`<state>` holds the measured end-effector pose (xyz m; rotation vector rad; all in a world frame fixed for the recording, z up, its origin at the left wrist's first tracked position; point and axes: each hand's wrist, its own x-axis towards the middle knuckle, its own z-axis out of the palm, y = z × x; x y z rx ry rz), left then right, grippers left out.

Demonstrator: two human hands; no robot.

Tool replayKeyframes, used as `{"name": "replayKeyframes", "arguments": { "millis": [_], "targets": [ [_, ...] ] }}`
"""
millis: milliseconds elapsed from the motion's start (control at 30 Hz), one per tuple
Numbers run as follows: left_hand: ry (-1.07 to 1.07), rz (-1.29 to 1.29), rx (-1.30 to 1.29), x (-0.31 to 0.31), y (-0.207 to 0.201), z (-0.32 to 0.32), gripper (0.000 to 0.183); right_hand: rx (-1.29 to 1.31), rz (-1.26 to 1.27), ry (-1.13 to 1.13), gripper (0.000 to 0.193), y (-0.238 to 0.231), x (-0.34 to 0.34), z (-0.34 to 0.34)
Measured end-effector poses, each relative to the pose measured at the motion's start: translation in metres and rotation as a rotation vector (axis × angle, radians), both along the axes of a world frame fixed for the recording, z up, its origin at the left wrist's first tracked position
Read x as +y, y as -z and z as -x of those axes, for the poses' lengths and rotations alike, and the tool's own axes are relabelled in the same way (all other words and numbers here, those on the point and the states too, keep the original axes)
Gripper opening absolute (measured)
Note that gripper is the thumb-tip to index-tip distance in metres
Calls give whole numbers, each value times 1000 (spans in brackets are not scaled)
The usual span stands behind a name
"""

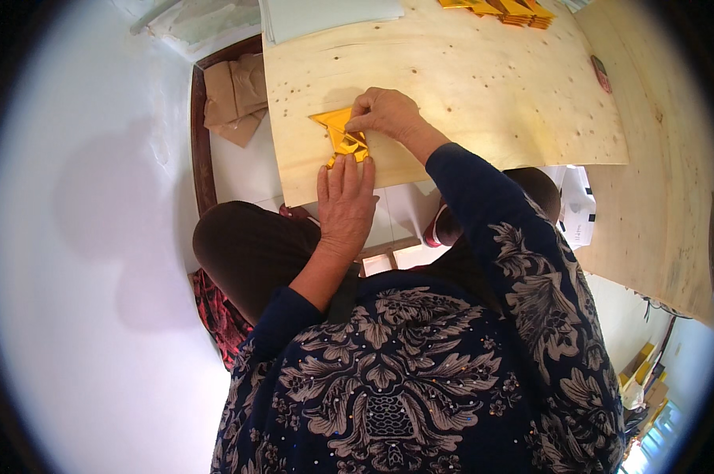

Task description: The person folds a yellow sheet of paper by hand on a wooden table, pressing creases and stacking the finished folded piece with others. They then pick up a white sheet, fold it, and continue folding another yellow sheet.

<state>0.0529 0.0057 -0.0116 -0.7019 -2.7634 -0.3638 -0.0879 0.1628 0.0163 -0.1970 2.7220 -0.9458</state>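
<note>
While the gold foil sheet (343, 136) is lying on the plywood board (452, 87) | left hand (346, 201) is pressing flat, fingers straight | right hand (384, 113) is pinching its upper fold | likely light, thin, slippery — creasing easily; best held at edges

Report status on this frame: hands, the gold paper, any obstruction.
Left hand flat, pressing gold paper on wooden board. Right hand pinching its upper fold. Nothing obstructing.

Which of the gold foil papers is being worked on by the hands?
The single gold foil paper near the wooden board's front edge, under both hands; the other gold pieces lie stacked at the far edge.
</note>
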Motion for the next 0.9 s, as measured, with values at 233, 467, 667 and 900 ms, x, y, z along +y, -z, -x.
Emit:
{"name": "replayKeyframes", "arguments": {
  "millis": [233,467,667,900],
  "targets": [
    [11,-12,10,-2,1,2,63,58,-64,16,26,-3,-8,-5],
    [8,18,-15,-2,-1,2,60,41,-48,72,30,-3,-9,-5],
    [76,203,30,5,-5,9,62,46,-130,5,44,-6,-8,10],
    [66,153,-64,9,5,7,70,-179,-290,-131,55,-14,-11,41]
  ]
}}
